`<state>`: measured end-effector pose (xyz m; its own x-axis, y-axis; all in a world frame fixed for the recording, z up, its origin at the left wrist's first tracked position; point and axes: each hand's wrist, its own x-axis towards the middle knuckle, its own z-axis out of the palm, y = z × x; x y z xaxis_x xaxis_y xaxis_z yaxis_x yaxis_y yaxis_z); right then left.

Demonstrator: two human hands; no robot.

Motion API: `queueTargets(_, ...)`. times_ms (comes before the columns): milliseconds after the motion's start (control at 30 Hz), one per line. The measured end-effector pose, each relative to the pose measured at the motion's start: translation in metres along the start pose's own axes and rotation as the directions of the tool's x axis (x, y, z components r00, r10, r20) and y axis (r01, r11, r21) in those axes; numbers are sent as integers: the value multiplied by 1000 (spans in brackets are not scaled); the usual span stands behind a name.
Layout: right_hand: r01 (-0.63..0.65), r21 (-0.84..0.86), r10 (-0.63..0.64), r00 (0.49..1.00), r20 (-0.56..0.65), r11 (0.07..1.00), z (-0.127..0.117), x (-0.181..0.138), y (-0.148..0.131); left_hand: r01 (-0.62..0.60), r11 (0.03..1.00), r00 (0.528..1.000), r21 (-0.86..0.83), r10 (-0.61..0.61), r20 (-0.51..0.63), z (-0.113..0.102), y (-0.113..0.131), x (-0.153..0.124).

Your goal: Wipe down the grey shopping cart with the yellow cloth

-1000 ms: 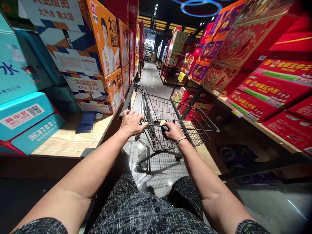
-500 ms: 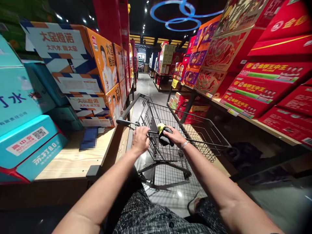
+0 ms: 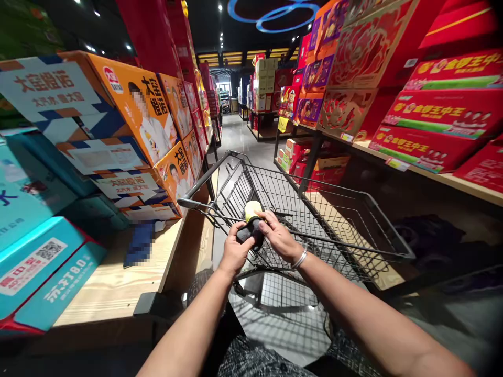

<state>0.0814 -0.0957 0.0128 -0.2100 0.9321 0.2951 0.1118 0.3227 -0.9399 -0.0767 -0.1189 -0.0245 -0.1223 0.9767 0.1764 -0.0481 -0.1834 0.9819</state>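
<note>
A soft yellow and dark grey bundle, like a rolled-up work glove, is held over the near end of a black wire shopping cart. My left hand grips the dark part from the left, thumb pressed on top. From the other side, my right hand pinches it with thumb and fingers; a bracelet circles that wrist. The yellow part sticks out beyond the fingers. Neither hand is on the cart's handle, whose end lies to the left.
On the left, a wooden shelf bears orange drink cartons, turquoise cartons and a dark blue item, partly pixelated. Red gift boxes line the right shelf. Between them the tiled aisle runs away from me.
My left hand has moved right, from beside the cart's handle onto the bundle, joining my right hand. The view has shifted, so the left cartons appear further left and the cart appears larger.
</note>
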Motion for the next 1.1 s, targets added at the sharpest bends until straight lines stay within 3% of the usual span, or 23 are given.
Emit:
queueTargets(67,-34,151,49,994,-100,988,-5,1,-7,-48,998,999,37,48,1,-9,1,5)
queueTargets(167,-66,430,201,940,-277,901,-9,0,-16,-99,992,993,81,104,-59,-17,-2,12)
queueTargets(267,-81,565,291,911,-293,821,1,-18,-20,-113,991,975,72,125,-186,-16,-5,14)
queueTargets(400,-186,587,373,903,-213,788,23,-49,-9,-62,988,966,-138,25,-257,1,-1,8)
queueTargets(533,-142,409,273,920,-283,901,21,-45,10,135,835,969,-534,-223,-104,23,14,-7)
queueTargets(633,-100,159,130,972,-195,982,1,-28,11,322,731,932,-602,-355,67,24,25,-15)
queueTargets(733,-24,28,27,992,-121,999,-17,-17,0,424,730,905,-535,-361,226,16,33,-19)
queueTargets(833,-16,209,-14,990,142,978,-21,-14,-15,538,719,836,-440,-385,391,12,41,-20)
queueTargets(900,-100,320,-12,943,332,942,-18,-13,-22,611,694,774,-380,-424,471,13,44,-20)
queueTargets(967,-183,368,20,914,405,912,-15,-8,-25,639,693,738,-333,-432,518,12,45,-18)
queueTargets(1033,-218,377,62,921,385,900,-20,5,-23,591,770,749,-241,-414,517,7,47,-12)
queueTargets(1100,-189,322,81,944,321,928,-34,28,-14,366,930,866,-47,-321,384,-6,51,0)
